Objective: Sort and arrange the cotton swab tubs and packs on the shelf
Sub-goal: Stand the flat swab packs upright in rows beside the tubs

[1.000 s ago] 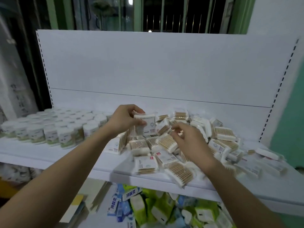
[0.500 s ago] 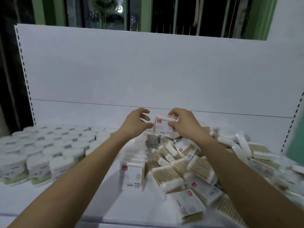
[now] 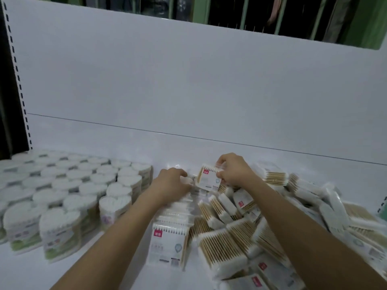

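The right hand point(image 3: 234, 170) pinches a flat white wooden-stick cotton swab pack point(image 3: 208, 178) upright at the far end of a standing row of packs point(image 3: 167, 243) on the white shelf point(image 3: 104, 273). The left hand point(image 3: 169, 185), fingers curled, rests on that row; its grip cannot be told

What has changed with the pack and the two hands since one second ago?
The pack passed from the left hand to the right hand, which now pinches it over the row of upright packs. The left hand moved down onto the back of that row. The tubs and the loose pile stayed put.
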